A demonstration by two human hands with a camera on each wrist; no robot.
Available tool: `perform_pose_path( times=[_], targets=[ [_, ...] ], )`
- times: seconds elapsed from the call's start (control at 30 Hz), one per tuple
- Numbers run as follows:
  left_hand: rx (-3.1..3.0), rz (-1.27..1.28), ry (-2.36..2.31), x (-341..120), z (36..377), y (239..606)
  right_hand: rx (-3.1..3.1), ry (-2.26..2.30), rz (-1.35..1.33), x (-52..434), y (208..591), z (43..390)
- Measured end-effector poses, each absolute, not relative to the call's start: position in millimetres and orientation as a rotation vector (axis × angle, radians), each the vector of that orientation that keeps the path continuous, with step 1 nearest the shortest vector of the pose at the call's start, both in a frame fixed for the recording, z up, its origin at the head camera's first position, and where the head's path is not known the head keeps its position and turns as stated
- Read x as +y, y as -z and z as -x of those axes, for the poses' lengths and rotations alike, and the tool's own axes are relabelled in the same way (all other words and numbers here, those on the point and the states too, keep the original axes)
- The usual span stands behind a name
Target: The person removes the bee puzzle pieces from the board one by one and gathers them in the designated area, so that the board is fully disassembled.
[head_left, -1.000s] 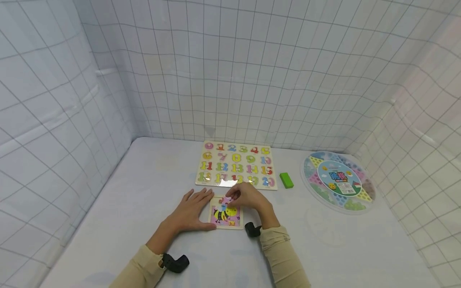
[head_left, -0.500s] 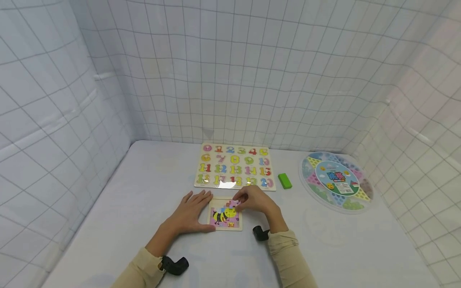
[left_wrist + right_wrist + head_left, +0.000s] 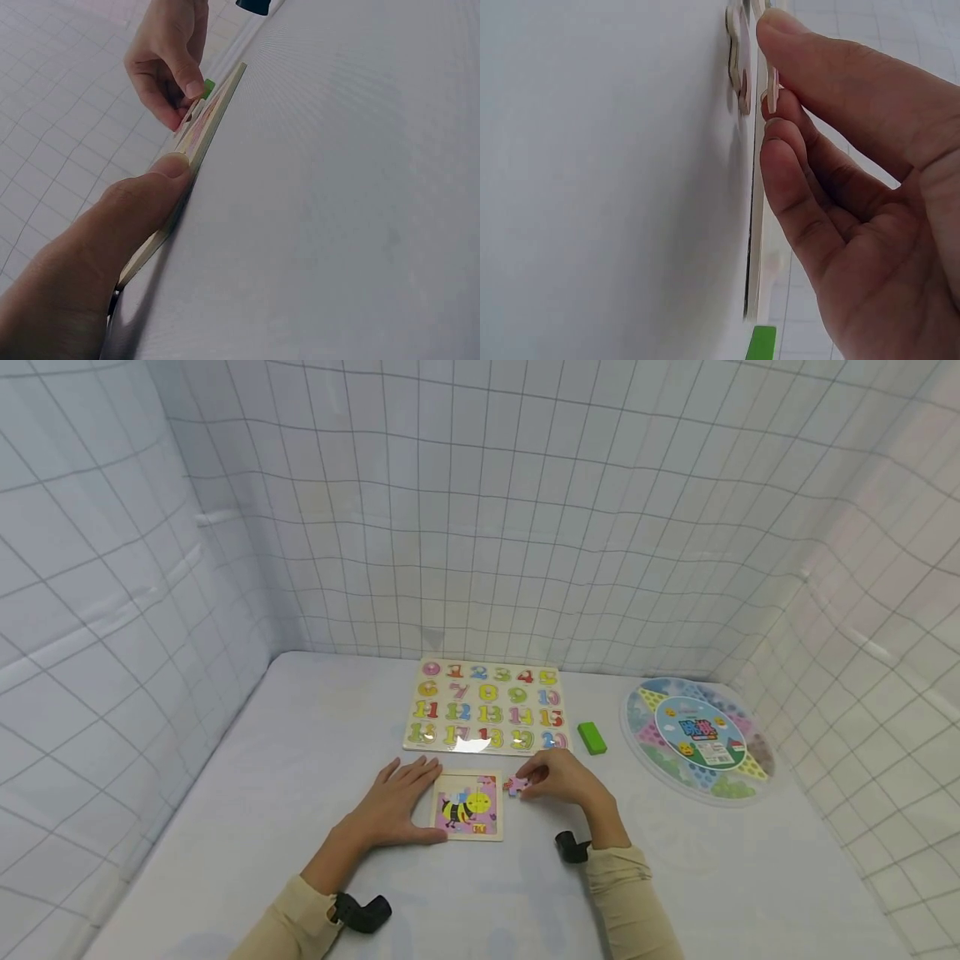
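Observation:
A square wooden bee jigsaw (image 3: pixel 467 814) lies before me, its upper left part bare wood. My left hand (image 3: pixel 393 806) rests flat beside it, fingers spread, the thumb (image 3: pixel 169 169) touching the near left corner. Right of the jigsaw, my right hand (image 3: pixel 558 777) pinches a pink puzzle piece (image 3: pixel 772 88) between thumb and fingers. In the right wrist view another puzzle piece (image 3: pixel 739 64) appears close to the tabletop. From the head, pink and red jigsaw shapes (image 3: pixel 514 787) show at the fingertips; whether they are one piece or two is hard to tell.
Behind the jigsaw lies a wooden number board (image 3: pixel 489 703) with colourful numerals. A green block (image 3: pixel 592 738) stands to its right. Farther right is a round game board (image 3: pixel 697 739) with a star pattern. Grid-patterned white cloth walls the table at the back and sides.
My right hand has moved right, from above the jigsaw to the table beside it, with a pink puzzle piece in its fingers. The left hand has stayed at the jigsaw's left side.

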State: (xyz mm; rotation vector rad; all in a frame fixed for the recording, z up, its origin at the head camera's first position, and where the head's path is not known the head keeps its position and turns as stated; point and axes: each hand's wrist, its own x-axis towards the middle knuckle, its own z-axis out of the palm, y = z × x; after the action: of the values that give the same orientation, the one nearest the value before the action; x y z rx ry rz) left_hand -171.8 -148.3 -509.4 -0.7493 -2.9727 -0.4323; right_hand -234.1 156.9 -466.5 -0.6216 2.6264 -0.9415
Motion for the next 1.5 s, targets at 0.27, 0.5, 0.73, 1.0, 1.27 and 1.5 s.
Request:
perform_pose_path(
  times=[0.27, 0.5, 0.73, 1.0, 1.27, 1.5],
  targets=[
    [-2.97, 0.734, 0.444, -149, 172, 511, 2.642, 0.976, 0.562, 174, 468, 236],
    [-2.971, 0.731, 0.458, -148, 172, 511, 2.646, 0.987, 0.474, 188, 472, 238],
    [-2.962, 0.734, 0.457, -148, 172, 511, 2.631, 0.999, 0.462, 190, 472, 239],
    [-2.969, 0.731, 0.457, -148, 172, 511, 2.627, 1.019, 0.434, 188, 471, 238],
    [-2.967, 0.733, 0.457, -148, 172, 512, 2.624, 1.032, 0.431, 187, 471, 238],
    [-2.974, 0.732, 0.458, -148, 173, 511, 2.608, 1.04, 0.425, 188, 470, 238]
  ],
)
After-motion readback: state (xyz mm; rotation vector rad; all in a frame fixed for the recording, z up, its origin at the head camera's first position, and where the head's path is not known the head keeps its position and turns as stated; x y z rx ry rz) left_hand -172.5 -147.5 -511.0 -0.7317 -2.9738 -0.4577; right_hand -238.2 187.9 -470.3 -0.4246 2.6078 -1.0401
